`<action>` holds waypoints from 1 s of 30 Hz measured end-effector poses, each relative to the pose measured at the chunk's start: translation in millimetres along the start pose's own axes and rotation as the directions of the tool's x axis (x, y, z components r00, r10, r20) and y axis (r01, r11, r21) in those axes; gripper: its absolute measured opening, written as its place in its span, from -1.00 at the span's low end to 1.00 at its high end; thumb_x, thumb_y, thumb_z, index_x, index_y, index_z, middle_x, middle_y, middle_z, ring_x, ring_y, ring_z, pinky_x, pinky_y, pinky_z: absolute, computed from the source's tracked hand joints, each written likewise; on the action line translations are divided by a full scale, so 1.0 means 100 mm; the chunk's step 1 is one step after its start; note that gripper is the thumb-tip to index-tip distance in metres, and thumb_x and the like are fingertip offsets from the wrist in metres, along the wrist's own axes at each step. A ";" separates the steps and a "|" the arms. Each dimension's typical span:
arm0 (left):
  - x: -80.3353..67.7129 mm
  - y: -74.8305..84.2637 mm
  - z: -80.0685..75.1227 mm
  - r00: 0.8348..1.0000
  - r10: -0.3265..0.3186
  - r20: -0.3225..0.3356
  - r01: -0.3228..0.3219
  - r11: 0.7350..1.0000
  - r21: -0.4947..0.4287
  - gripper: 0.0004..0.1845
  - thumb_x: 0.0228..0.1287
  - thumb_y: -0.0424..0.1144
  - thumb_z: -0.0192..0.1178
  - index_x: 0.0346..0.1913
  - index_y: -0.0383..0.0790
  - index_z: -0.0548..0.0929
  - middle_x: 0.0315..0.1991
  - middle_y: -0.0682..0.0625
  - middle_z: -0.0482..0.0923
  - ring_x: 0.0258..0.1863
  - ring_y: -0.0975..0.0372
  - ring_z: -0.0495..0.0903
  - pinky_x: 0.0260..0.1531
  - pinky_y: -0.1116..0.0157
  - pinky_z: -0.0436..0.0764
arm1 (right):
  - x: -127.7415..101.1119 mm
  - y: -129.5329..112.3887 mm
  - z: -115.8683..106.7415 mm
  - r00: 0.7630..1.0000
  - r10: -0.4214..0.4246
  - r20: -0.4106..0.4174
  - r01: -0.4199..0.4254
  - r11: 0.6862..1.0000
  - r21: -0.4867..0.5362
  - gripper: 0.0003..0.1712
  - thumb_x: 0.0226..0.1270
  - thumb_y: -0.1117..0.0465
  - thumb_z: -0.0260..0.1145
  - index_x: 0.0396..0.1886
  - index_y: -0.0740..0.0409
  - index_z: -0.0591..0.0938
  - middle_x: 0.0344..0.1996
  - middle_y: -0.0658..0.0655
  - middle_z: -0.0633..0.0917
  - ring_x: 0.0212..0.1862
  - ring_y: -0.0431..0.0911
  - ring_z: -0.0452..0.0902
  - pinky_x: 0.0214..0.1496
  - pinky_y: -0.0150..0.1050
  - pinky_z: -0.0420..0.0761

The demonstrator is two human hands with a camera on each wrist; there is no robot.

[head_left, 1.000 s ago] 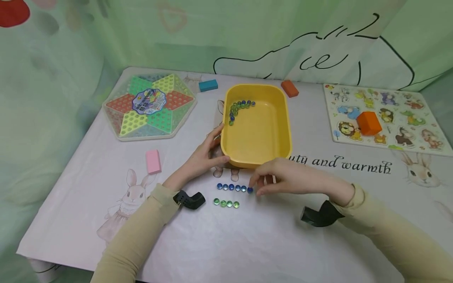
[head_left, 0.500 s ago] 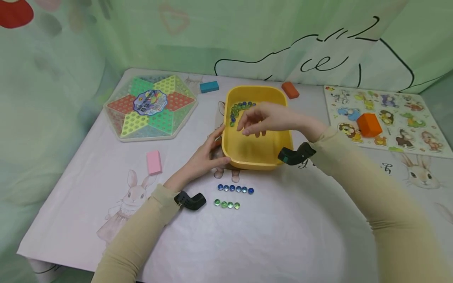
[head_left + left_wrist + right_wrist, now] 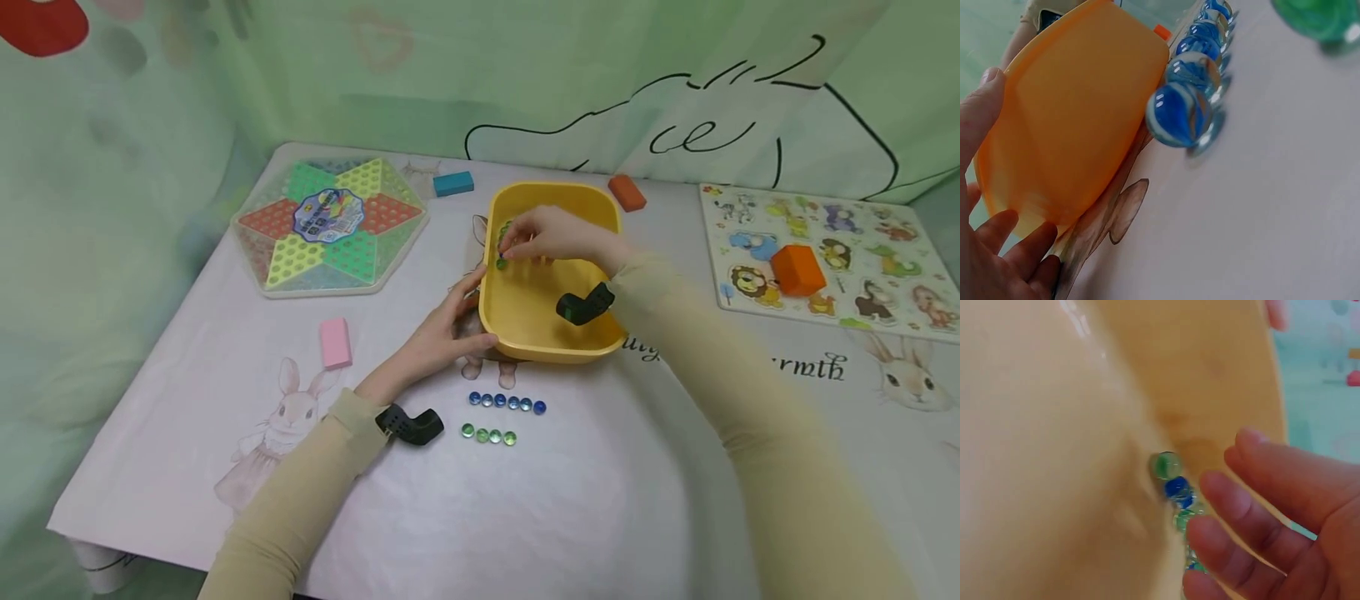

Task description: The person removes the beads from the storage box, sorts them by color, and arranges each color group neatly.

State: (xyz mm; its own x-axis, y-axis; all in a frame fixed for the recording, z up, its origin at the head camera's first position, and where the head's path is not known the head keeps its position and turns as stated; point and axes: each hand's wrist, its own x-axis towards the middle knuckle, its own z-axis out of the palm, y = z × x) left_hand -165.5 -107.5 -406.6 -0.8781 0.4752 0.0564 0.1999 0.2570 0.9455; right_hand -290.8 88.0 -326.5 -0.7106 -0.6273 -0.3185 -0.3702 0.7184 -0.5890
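Observation:
My left hand (image 3: 442,333) holds a yellow plastic tub (image 3: 525,321) by its near left side, thumb at the rim and fingers against the outer wall. Inside the tub is my right hand (image 3: 558,233), fingers slightly bent beside a cluster of glass marbles (image 3: 1177,489) along the left wall; nothing shows between its fingertips. The hand covers most of that cluster in the head view. In front of the tub, a row of several blue marbles (image 3: 500,401) lies on the table, with a row of several green marbles (image 3: 482,435) nearer me.
A hexagonal Chinese checkers board (image 3: 330,221) lies at back left. Around the tub are a pink block (image 3: 335,342), a blue block (image 3: 453,184) and a red-orange block (image 3: 627,192). At right, an orange block (image 3: 798,270) sits on an animal puzzle board (image 3: 855,283).
My right hand has left the last blue marble at the row's right end and moved into the tub, then left to the marbles. My left hand stays on the tub.

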 end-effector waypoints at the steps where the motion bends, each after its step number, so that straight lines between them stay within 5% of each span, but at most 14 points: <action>1: 0.00 0.00 0.00 1.000 0.003 0.001 -0.003 1.000 -0.003 -0.07 0.20 -0.35 0.20 0.47 0.00 -0.18 0.49 -0.04 -0.16 0.39 0.07 0.12 0.38 0.05 -0.04 | 0.02 0.00 0.01 1.000 0.009 0.000 -0.009 1.000 -0.015 -0.77 0.29 0.14 0.23 -0.14 0.14 0.62 -0.42 0.11 0.55 -0.44 -0.04 0.43 -0.42 -0.30 0.47; 10: 0.00 0.00 0.01 1.000 0.017 -0.010 -0.017 1.000 0.005 -0.07 0.19 -0.26 0.24 0.47 0.09 -0.15 0.48 0.07 -0.13 0.38 0.15 0.16 0.38 0.09 -0.01 | 0.13 0.00 0.13 0.998 0.051 -0.021 -0.054 0.984 -0.172 -0.74 0.23 0.16 0.29 -0.11 0.16 0.65 -0.29 0.13 0.60 -0.29 -0.05 0.42 -0.26 -0.30 0.43; 21: -0.01 -0.03 0.00 0.998 0.058 -0.006 -0.058 0.998 -0.010 -0.07 0.18 -0.02 0.23 0.47 0.12 -0.16 0.48 0.10 -0.15 0.38 0.15 0.14 0.38 0.10 0.01 | 0.13 -0.07 0.21 0.999 0.044 0.004 -0.043 0.975 -0.217 -0.76 0.25 0.16 0.28 -0.15 0.18 0.64 -0.25 0.15 0.60 -0.21 -0.03 0.40 -0.16 -0.26 0.45; 30: -0.02 0.04 0.00 1.000 0.011 -0.007 -0.011 1.000 0.002 -0.07 0.21 -0.30 0.21 0.47 0.09 -0.17 0.49 0.06 -0.18 0.39 0.12 0.13 0.39 0.08 -0.03 | 0.10 -0.10 0.18 0.999 0.029 0.020 -0.024 0.970 -0.242 -0.78 0.22 0.15 0.30 -0.20 0.17 0.64 -0.29 0.13 0.60 -0.25 -0.05 0.41 -0.22 -0.29 0.44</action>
State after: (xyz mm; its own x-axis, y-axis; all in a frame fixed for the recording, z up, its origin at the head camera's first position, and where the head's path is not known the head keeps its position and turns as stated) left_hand -163.0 -107.4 -403.4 -0.8787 0.4724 0.0688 0.2104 0.2538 0.9441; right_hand -284.0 69.3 -337.3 -0.7092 -0.6119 -0.3502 -0.4868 0.7843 -0.3845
